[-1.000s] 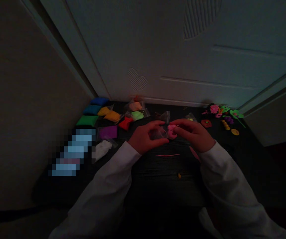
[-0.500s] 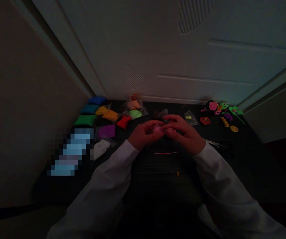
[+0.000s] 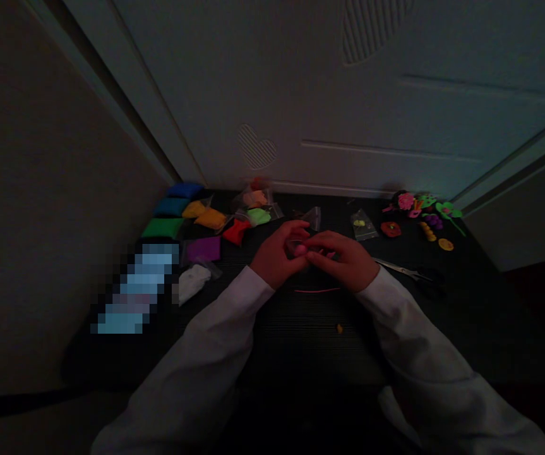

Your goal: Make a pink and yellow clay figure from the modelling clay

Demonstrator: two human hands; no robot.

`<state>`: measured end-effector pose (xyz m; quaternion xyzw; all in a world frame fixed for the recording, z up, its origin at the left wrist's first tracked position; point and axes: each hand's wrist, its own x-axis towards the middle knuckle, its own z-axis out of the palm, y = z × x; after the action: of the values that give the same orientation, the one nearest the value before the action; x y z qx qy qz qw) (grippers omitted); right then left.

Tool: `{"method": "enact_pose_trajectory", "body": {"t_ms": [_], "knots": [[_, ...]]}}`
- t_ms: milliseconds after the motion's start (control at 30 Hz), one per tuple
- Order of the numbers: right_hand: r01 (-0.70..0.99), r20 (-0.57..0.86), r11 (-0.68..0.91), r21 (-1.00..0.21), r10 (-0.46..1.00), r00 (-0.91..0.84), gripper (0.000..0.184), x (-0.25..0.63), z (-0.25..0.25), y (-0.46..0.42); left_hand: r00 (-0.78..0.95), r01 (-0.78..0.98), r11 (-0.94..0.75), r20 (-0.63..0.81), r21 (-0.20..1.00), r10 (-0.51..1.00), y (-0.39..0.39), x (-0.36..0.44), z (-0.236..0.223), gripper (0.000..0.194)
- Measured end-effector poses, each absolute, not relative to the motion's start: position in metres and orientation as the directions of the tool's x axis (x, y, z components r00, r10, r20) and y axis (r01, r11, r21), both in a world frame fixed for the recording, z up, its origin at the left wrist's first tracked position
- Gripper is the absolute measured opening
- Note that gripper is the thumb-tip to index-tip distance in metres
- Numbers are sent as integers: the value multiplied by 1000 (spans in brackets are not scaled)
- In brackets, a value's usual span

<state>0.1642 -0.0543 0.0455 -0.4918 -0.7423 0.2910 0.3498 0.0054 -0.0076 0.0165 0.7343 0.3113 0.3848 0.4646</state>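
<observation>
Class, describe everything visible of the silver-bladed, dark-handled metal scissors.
The metal scissors have slim silver blades and dark, apparently looped handles that nearly merge into the black, finely ridged tabletop they lie on. They sit right of the right hand, not held, blades pointing left and slightly away, towards the white fabric sleeve; whether the tips touch it is unclear.

right hand pinches pink lump
</observation>
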Motion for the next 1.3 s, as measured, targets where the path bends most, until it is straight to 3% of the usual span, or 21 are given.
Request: {"method": "enact_pose_trajectory", "body": {"t_ms": [100,200,567,767,1133,1300], "knots": [[492,252,329,-806,943,-218,23,169,43,-53,550,-43,-243,226,969,804,-4,0,21,29],[463,256,322,-826,945,-202,19,174,39,-50,595,-19,-233,198,972,779,2,-9,25,13],[277,267,331,-902,933,-243,10,166,43,-56,765,34,-273,151,961,626,4,-15,30,19],[140,160,209,-968,941,-299,18,160,44,-61,754,-25,-267,193,963,628,2,-11,30,21],[104,-21,29,-994,890,-456,24,156,46,-64,744,-34,-297,222,954,630,-1,-10,31,18],[134,51,88,-987,965,-258,19,153,37,-59,689,-83,-328,292,941,664,1,-10,31,18]]}}
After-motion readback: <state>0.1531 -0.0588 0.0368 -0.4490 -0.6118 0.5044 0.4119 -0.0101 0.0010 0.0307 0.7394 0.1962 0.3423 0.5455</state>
